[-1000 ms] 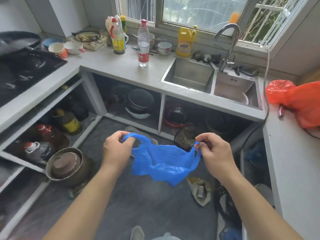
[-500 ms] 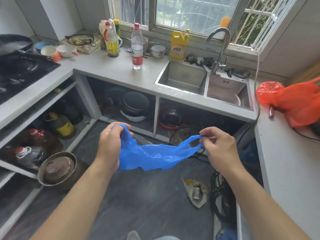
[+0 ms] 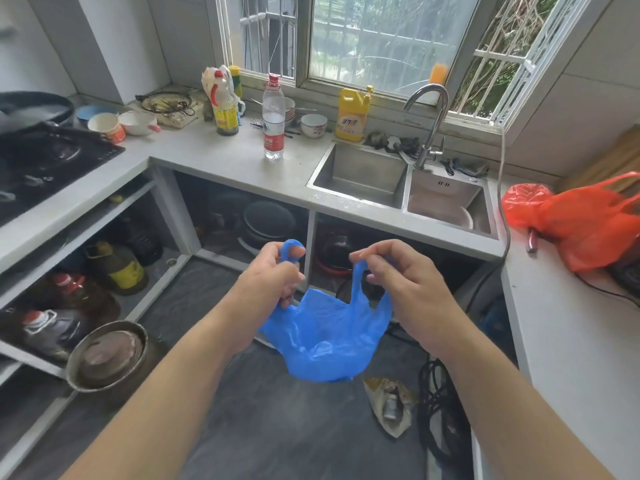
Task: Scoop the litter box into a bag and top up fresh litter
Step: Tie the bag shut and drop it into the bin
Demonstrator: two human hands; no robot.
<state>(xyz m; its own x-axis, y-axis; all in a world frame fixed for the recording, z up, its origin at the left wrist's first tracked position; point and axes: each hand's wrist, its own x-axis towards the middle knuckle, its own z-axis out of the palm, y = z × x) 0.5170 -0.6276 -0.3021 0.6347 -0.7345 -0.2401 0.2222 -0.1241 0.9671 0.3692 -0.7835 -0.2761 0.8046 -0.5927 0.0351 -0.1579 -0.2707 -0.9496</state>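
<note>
A grey L-shaped stone counter (image 3: pixel 221 157) wraps the view from nine to three o'clock, a double steel sink (image 3: pixel 403 188) at one. At centre a thin blue plastic bag (image 3: pixel 325 341) sags between both hands. The left hand (image 3: pixel 268 284) is fisted around one handle loop; the right hand (image 3: pixel 412 285) pinches the other. A crumpled orange plastic bag (image 3: pixel 585 220) lies at three o'clock.
</note>
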